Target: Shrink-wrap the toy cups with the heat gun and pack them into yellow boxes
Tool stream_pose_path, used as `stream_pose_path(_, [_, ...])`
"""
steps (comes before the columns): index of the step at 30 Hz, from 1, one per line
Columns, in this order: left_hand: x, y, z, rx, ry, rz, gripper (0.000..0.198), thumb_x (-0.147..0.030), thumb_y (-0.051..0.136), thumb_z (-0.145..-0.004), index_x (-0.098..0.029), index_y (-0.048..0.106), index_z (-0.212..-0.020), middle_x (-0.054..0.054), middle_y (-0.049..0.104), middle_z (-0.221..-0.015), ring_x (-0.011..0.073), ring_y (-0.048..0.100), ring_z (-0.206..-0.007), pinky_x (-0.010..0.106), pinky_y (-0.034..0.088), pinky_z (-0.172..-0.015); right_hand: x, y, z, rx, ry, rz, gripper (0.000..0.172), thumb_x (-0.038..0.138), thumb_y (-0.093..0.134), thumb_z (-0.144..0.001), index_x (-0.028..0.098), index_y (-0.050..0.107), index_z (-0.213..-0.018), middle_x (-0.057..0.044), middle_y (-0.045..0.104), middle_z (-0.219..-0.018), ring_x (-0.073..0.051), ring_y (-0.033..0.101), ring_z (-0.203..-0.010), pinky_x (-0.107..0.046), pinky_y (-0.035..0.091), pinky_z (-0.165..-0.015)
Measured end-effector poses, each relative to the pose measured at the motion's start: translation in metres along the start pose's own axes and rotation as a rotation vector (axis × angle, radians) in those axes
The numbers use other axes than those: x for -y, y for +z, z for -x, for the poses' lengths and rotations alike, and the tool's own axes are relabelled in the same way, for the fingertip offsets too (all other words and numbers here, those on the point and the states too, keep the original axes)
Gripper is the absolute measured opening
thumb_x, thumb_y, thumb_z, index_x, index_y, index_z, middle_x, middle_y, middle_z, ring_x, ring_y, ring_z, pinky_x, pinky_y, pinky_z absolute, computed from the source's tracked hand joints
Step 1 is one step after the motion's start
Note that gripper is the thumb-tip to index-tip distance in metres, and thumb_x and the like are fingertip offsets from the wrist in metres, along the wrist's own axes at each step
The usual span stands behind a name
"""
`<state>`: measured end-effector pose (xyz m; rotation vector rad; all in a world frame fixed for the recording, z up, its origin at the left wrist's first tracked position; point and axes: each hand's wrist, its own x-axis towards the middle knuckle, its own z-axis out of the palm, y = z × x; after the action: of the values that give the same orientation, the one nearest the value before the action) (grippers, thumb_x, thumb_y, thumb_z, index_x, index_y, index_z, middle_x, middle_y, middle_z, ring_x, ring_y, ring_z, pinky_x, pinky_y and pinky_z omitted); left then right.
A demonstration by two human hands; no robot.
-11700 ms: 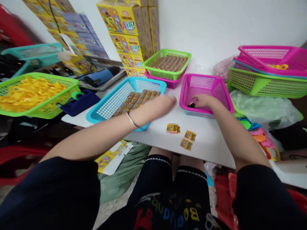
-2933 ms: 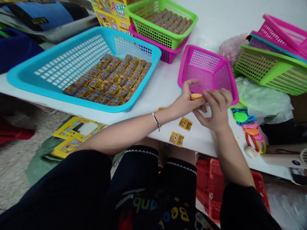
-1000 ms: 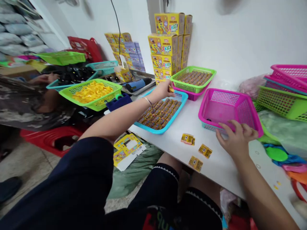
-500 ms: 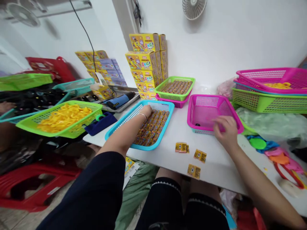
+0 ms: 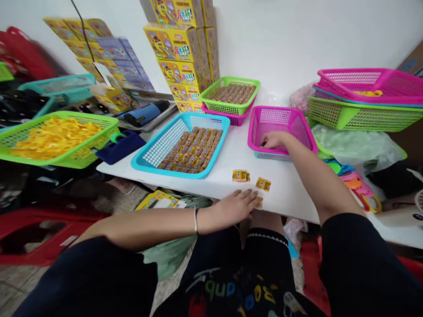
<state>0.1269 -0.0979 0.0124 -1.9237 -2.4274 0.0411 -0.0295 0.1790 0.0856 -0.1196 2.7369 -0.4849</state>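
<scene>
My left hand [image 5: 236,207] is at the front edge of the white table, fingers stretched over a small yellow printed piece [image 5: 259,202] and partly covering it. Just beyond lie another yellow printed piece [image 5: 263,184] and a small overlapping pile of yellow printed pieces [image 5: 240,175]. My right hand [image 5: 275,139] reaches into the pink basket [image 5: 284,113], its fingertips closed on a small black piece [image 5: 263,143]. To the left, a blue basket [image 5: 140,162] holds rows of small yellow-brown wrapped packets [image 5: 194,152].
Behind stand a green basket [image 5: 206,93] of similar packets and stacked yellow boxes [image 5: 180,42]. A green basket [image 5: 66,164] of yellow pieces and a dark blue tray [image 5: 124,147] are left. Stacked baskets [image 5: 360,112] and a plastic bag [image 5: 357,143] are right.
My left hand has left the blue basket and come to the yellow piece at the table edge. My right hand has moved down into the pink basket to the black piece. The view has tilted down.
</scene>
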Motion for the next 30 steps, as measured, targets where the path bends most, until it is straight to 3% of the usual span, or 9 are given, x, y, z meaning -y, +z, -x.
stream_pose_path(4, [-0.011,0.044,0.023,-0.136,0.076,-0.162,0.039,-0.008,0.047,-0.103,-0.005,0.061,-0.14,0.021,0.065,-0.143,0.0276,0.063,-0.135,0.042,0.05,-0.114,-0.033,0.01,0.031,-0.527,-0.061,-0.201,0.052,0.028,0.067,-0.082,0.015,0.065,-0.132,-0.009,0.074,-0.11,-0.021,0.069,-0.093,-0.037,0.059,-0.09])
stream_pose_path(8, [-0.002,0.041,0.039,-0.28,0.109,-0.151,0.035,-0.002,0.049,-0.099,-0.003,0.065,-0.13,0.022,0.072,-0.13,0.0253,0.072,-0.123,0.037,0.056,-0.109,-0.065,0.042,0.068,-1.114,-0.308,-0.289,0.043,0.031,0.063,-0.087,0.024,0.064,-0.13,-0.012,0.055,-0.137,-0.027,0.057,-0.13,-0.047,0.056,-0.105])
stream_pose_path(11, [0.006,0.028,0.032,-0.335,0.015,0.108,0.034,-0.006,0.048,-0.1,-0.009,0.066,-0.129,0.018,0.075,-0.126,0.0212,0.075,-0.115,0.033,0.061,-0.1,-0.074,0.067,0.081,-1.376,-0.337,-0.313,0.046,0.038,0.063,-0.09,0.025,0.058,-0.134,-0.015,0.037,-0.144,-0.034,0.043,-0.143,-0.057,0.054,-0.106])
stream_pose_path(15, [0.021,0.001,-0.011,-0.612,-0.299,0.729,0.015,-0.026,0.064,-0.098,-0.015,0.073,-0.104,0.007,0.08,-0.101,0.0147,0.077,-0.09,0.025,0.064,-0.083,-0.065,0.089,0.081,-1.453,-0.346,-0.395,0.053,0.048,0.073,-0.086,0.024,0.057,-0.131,-0.016,0.034,-0.14,-0.035,0.043,-0.141,-0.06,0.055,-0.107])
stream_pose_path(17, [0.03,-0.014,-0.041,-0.734,-0.41,1.027,0.025,-0.036,0.077,-0.089,-0.014,0.072,-0.099,0.006,0.079,-0.093,0.0141,0.075,-0.082,0.026,0.063,-0.079,-0.061,0.096,0.082,-1.481,-0.331,-0.42,0.055,0.051,0.073,-0.086,0.023,0.059,-0.131,-0.016,0.036,-0.137,-0.035,0.046,-0.139,-0.06,0.056,-0.106])
stream_pose_path(21, [0.05,-0.033,-0.099,-0.742,-0.369,1.414,0.044,-0.05,0.087,-0.076,-0.014,0.065,-0.09,0.005,0.077,-0.088,0.0147,0.074,-0.08,0.031,0.063,-0.081,-0.06,0.104,0.089,-1.461,-0.3,-0.451,0.062,0.058,0.065,-0.091,0.024,0.055,-0.141,-0.016,0.044,-0.137,-0.037,0.045,-0.142,-0.061,0.057,-0.104])
stream_pose_path(25, [0.065,-0.029,-0.135,-0.715,-0.309,1.303,0.048,-0.058,0.082,-0.08,-0.018,0.055,-0.081,0.001,0.073,-0.075,0.0111,0.068,-0.063,0.024,0.057,-0.063,-0.053,0.107,0.094,-1.462,-0.42,-0.691,0.056,0.064,0.059,-0.093,0.029,0.056,-0.137,-0.011,0.057,-0.121,-0.03,0.067,-0.118,-0.049,0.065,-0.086])
stream_pose_path(27, [0.069,-0.019,-0.141,-0.777,-0.296,1.056,0.047,-0.059,0.073,-0.089,-0.019,0.051,-0.079,-0.001,0.07,-0.069,0.0079,0.059,-0.052,0.019,0.045,-0.053,-0.048,0.105,0.095,-1.459,-0.467,-0.838,0.047,0.063,0.062,-0.093,0.032,0.059,-0.128,-0.006,0.062,-0.103,-0.023,0.074,-0.093,-0.039,0.065,-0.071])
stream_pose_path(30, [0.074,-0.002,-0.137,-0.864,-0.161,0.581,0.048,-0.057,0.052,-0.103,-0.02,0.047,-0.073,-0.004,0.058,-0.056,0.0073,0.049,-0.046,0.02,0.033,-0.048,-0.041,0.101,0.098,-1.391,-0.451,-1.015,0.038,0.06,0.065,-0.093,0.031,0.064,-0.118,-0.001,0.063,-0.088,-0.015,0.069,-0.065,-0.03,0.059,-0.057])
